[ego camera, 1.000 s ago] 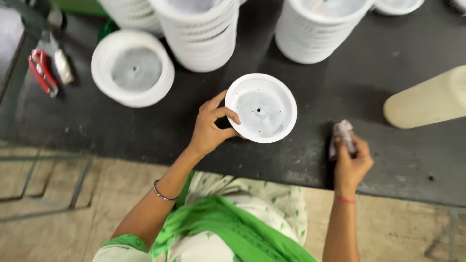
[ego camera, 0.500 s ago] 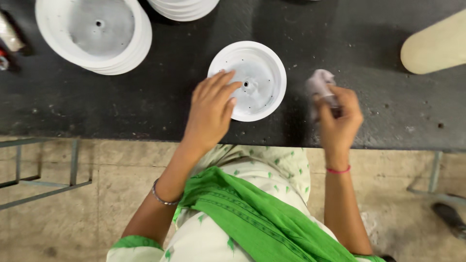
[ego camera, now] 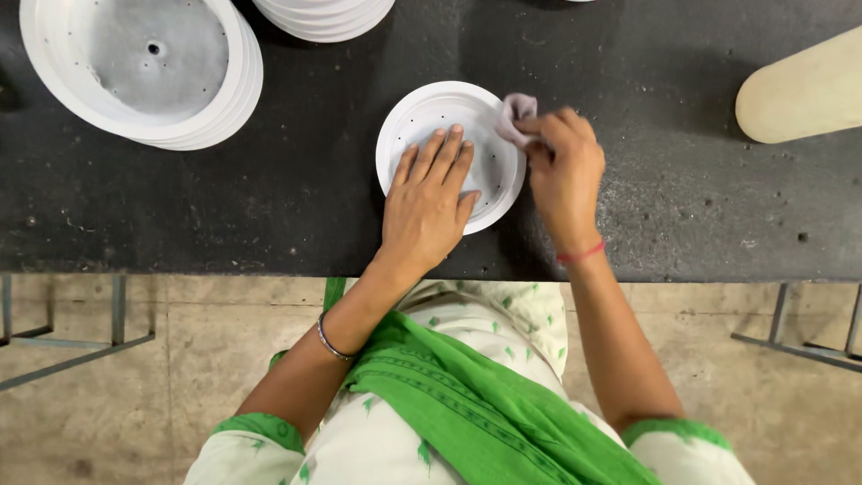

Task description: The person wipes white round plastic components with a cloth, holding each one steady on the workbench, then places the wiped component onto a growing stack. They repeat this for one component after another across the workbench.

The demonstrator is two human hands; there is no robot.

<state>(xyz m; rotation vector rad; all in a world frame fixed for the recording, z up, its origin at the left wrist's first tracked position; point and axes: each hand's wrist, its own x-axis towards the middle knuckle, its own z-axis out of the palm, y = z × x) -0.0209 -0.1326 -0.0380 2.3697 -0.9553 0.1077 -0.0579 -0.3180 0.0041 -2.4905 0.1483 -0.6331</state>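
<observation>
White plastic, round and shallow, the dish (ego camera: pixel 449 153) is lying flat on the black bench (ego camera: pixel 269 216), just in front of the person's body. In the head view, the only view there is, the left hand (ego camera: pixel 426 202) is resting palm down inside the dish, its fingers (ego camera: pixel 440 157) lying straight and close together; pressing flat like this looks like a way of pinning the light dish to the bench so it is not sliding about. The right hand (ego camera: pixel 564 171) is hovering over the dish's right rim, its fingers (ego camera: pixel 548 130) bunching round a small pale rag (ego camera: pixel 514 115) and pinching it tight, with the rag touching the rim at the upper right. Holding the cloth in a small wad seems to be giving a firm tip for rubbing along the edge.

The dish is showing small holes dotted across its floor and is holding nothing but the left hand. At the upper left a stack of larger white dishes (ego camera: pixel 135 72) is sitting well apart, nested one in another, the top one showing a dull grey floor with a centre hole and nothing inside. Another white stack (ego camera: pixel 323 16) is peeking in at the top edge. A cream cylinder (ego camera: pixel 799 90) is lying at the far right, clear of both hands
</observation>
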